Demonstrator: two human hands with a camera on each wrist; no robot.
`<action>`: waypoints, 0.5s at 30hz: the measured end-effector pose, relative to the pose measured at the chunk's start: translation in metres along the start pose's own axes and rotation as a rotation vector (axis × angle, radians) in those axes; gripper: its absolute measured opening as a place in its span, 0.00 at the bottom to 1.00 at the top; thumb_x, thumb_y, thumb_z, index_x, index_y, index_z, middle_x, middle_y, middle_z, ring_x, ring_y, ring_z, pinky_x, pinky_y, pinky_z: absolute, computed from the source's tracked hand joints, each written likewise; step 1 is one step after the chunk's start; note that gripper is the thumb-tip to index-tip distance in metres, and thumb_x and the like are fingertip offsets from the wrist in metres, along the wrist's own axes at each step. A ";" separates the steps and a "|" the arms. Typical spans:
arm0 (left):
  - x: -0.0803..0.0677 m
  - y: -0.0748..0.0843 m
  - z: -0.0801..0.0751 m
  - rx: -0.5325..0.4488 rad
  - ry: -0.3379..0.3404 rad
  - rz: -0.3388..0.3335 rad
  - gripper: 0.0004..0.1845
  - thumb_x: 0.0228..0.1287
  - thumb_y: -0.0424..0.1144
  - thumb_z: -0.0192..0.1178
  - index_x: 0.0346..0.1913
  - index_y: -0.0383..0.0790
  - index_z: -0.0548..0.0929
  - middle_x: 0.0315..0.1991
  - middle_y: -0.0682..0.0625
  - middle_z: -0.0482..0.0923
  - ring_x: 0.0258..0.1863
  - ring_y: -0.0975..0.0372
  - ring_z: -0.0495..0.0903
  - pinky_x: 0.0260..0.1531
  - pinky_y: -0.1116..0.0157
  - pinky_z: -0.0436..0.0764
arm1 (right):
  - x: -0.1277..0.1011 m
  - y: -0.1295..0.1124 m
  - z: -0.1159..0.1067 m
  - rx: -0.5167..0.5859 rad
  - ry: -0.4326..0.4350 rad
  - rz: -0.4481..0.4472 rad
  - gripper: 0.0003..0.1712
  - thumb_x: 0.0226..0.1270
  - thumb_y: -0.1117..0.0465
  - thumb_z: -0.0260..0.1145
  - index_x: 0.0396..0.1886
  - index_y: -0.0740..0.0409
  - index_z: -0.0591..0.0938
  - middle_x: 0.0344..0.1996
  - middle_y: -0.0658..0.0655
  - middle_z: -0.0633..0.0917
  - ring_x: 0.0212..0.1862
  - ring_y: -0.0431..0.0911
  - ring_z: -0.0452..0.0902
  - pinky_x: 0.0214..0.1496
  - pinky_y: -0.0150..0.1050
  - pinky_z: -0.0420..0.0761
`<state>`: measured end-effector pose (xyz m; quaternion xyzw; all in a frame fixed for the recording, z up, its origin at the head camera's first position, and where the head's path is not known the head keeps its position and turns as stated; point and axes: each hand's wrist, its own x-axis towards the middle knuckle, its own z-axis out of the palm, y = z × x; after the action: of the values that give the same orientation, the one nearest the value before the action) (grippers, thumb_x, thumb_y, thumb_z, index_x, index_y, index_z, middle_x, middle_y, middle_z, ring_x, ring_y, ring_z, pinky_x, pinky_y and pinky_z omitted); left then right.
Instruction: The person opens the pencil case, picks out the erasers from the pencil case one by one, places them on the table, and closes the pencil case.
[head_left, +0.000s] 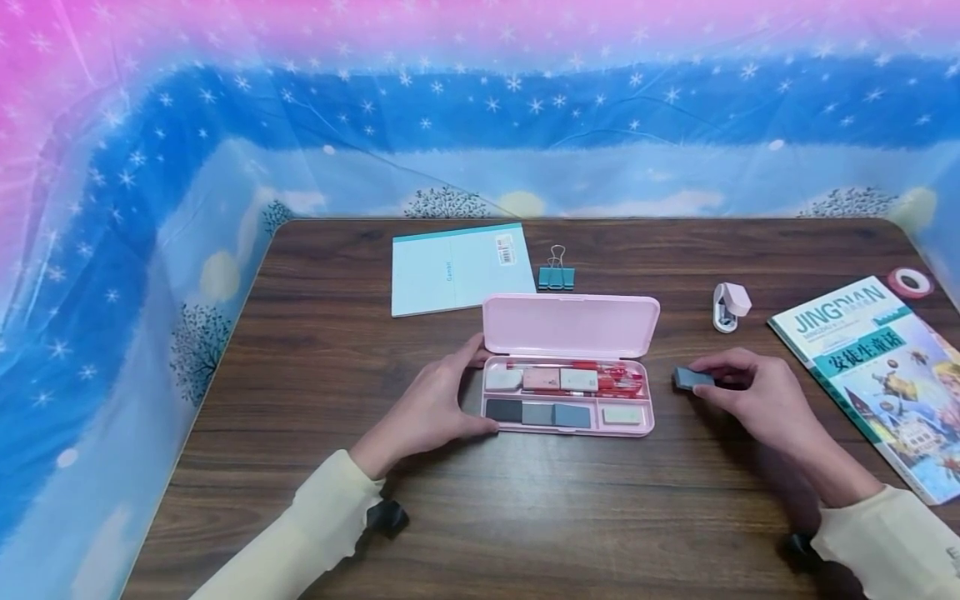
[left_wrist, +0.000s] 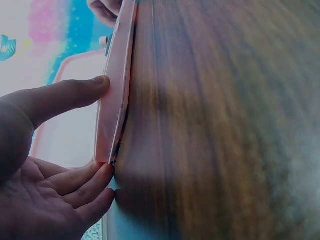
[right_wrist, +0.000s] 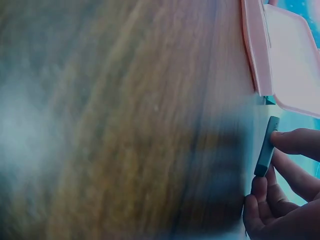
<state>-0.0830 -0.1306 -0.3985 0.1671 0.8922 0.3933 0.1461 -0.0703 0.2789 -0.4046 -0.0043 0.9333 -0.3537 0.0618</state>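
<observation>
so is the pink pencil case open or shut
Open. The pencil case has its lid tipped up behind the tray, so pens and erasers inside show.

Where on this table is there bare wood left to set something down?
Bare wooden table lies left of the open pink pencil case and along the near edge between the sleeves. It is crowded behind the case: pale blue notebook, teal binder clip. The right side holds the illustrated book.

Head view bright, evenly lit, edges curved; both wrist views dim and blurred.
</observation>
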 end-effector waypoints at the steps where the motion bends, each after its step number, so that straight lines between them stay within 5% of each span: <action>1: 0.000 0.000 0.000 0.001 -0.003 -0.004 0.61 0.45 0.43 0.82 0.80 0.43 0.55 0.67 0.50 0.76 0.68 0.57 0.70 0.70 0.49 0.68 | 0.000 0.001 0.000 -0.006 0.001 0.001 0.14 0.67 0.60 0.71 0.51 0.54 0.87 0.50 0.61 0.85 0.48 0.53 0.77 0.40 0.25 0.74; 15: 0.000 0.000 0.000 0.006 -0.004 -0.014 0.61 0.45 0.44 0.82 0.80 0.43 0.55 0.67 0.50 0.75 0.69 0.56 0.69 0.70 0.49 0.67 | 0.002 0.004 0.000 -0.092 0.035 -0.011 0.13 0.64 0.64 0.72 0.49 0.55 0.87 0.48 0.62 0.84 0.47 0.55 0.78 0.43 0.38 0.74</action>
<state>-0.0832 -0.1306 -0.3980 0.1621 0.8943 0.3891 0.1503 -0.0722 0.2818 -0.4075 -0.0063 0.9495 -0.3108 0.0432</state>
